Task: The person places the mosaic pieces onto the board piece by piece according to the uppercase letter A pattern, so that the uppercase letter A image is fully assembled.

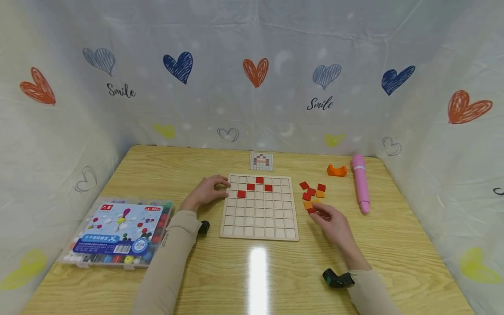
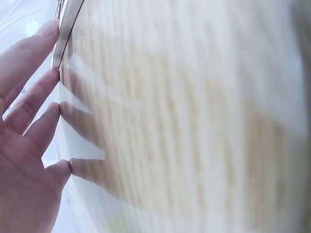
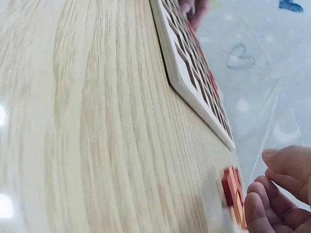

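A square wooden grid board lies in the middle of the table, with several red tiles set in its upper cells. At its left edge my left hand rests with fingers spread; in the left wrist view the fingertips touch the table and board edge. To the board's right lies a loose group of red tiles and orange tiles. My right hand hovers at the near end of that group, fingers loosely bent. No tile shows between thumb and fingers in the right wrist view.
Behind the board lies a small pattern card. An orange holder and a pink microphone-shaped object lie at the right. A clear plastic box of molecular model parts stands at the left, beside my left forearm.
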Available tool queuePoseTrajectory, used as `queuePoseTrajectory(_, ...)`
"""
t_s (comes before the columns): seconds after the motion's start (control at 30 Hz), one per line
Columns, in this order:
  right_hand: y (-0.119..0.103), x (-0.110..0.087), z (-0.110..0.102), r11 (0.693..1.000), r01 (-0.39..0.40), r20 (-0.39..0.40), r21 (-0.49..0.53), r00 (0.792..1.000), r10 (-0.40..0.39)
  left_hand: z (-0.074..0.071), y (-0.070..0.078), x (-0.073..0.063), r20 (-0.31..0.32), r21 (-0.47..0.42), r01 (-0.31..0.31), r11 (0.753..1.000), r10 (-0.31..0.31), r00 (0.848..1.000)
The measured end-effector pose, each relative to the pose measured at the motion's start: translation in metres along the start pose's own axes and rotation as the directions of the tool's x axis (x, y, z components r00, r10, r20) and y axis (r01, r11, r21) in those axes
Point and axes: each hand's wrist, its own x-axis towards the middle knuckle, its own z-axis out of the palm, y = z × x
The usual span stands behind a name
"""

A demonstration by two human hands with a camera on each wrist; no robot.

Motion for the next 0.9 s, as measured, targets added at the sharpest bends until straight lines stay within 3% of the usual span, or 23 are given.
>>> queuePoseTrajectory(0.3,0.017,-0.003,-0.020,0.997,-0.080,0.009,-0.012,0.997,0.080,-0.001,0.002,-0.002,0.000,-0.003,-0.011,1.000,0.011,1.000)
queuePoseTrajectory(0.57,0.013,0.003,-0.016,0.992,-0.062,0.063,-0.107,0.996,0.069,-0.002,0.003,-0.002,0.008,-0.015,-0.001,1.000,0.001,1.000)
queuePoseTrajectory(0.9,0.007,0.013,-0.010,0.986,-0.005,0.061,-0.169,0.998,0.016,-0.001,0.001,0.000,0.009,-0.015,0.012,1.000,-0.012,1.000)
